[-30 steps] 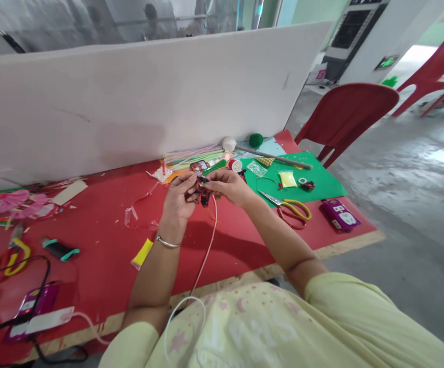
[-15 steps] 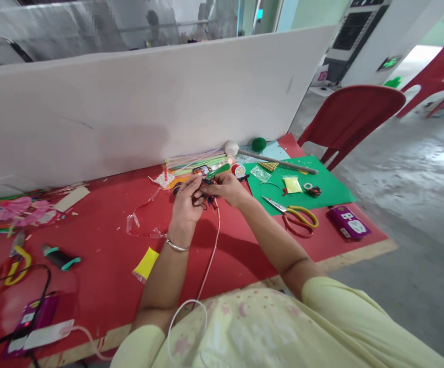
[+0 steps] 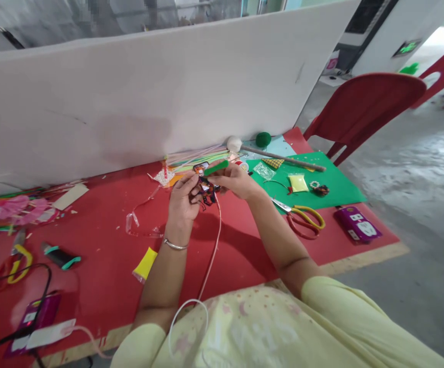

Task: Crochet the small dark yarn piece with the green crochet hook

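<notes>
My left hand (image 3: 183,202) is closed in a pinch on a small dark, multicoloured yarn piece (image 3: 204,197), with loose loops hanging below it. My right hand (image 3: 237,180) is closed on what looks like a green-handled crochet hook (image 3: 217,167); its tip is hidden among the fingers and yarn. Both hands meet above the red table. Just behind them a phone (image 3: 201,167) with a lit, colourful picture shows in part, and a pale cable (image 3: 216,235) runs from there towards my body. A red-and-white thread spool (image 3: 241,166) sits behind my right hand.
Yellow-and-red scissors (image 3: 305,221) and a purple box (image 3: 357,224) lie to the right, by a green sheet (image 3: 340,191). A yellow packet (image 3: 145,263), a cutter (image 3: 61,257) and more scissors (image 3: 22,263) lie left. A white board (image 3: 137,112) stands behind. A red chair (image 3: 367,112) is at right.
The view has tipped and shifted slightly. The fingers of both hands have opened a small gap, showing more of the dark yarn piece, and the green handle has tilted a little flatter.
</notes>
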The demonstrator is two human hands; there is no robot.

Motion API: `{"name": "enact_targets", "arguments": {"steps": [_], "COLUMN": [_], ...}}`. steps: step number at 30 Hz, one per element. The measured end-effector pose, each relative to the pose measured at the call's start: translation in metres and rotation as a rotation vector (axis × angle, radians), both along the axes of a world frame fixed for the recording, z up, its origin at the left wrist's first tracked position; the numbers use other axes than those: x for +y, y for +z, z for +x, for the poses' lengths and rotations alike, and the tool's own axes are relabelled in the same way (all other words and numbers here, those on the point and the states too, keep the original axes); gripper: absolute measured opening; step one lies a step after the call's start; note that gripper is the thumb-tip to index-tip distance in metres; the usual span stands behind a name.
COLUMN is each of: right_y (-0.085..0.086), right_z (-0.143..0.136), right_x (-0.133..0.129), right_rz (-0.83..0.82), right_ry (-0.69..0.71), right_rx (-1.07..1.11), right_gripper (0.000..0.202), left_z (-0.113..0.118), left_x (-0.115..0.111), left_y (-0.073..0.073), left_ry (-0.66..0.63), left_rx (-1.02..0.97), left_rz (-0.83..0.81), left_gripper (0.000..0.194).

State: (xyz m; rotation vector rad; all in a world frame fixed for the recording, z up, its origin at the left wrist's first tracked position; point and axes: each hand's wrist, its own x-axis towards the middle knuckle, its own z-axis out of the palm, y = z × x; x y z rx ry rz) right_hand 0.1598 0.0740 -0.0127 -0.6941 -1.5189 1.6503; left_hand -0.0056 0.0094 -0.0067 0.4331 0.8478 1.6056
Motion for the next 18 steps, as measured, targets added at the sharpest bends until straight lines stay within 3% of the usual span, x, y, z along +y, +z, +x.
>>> {"name": "enact_targets", "arguments": {"steps": [8, 13, 18], "right_y": [0.007, 0.007, 0.003], "right_z": [-0.006, -0.007, -0.005], "right_x": [-0.011, -0.013, -0.009], "right_rz": [-0.094, -0.054, -0.002], "right_ry": [-0.045, -0.045, 0.049], "right_rx": [0.019, 0.029, 0.126], "right_gripper": [0.047, 0.044, 0.043], "left_z": [0.006, 0.004, 0.0], "left_x": [-0.003, -0.004, -0.006], "left_y": [0.002, 0.004, 0.009], "left_ry": [0.052, 0.034, 0.039], "left_rx": [0.185, 0.234, 0.134], "left_rz": [0.025, 0.034, 0.035], "left_gripper": [0.029, 0.027, 0.025]}}
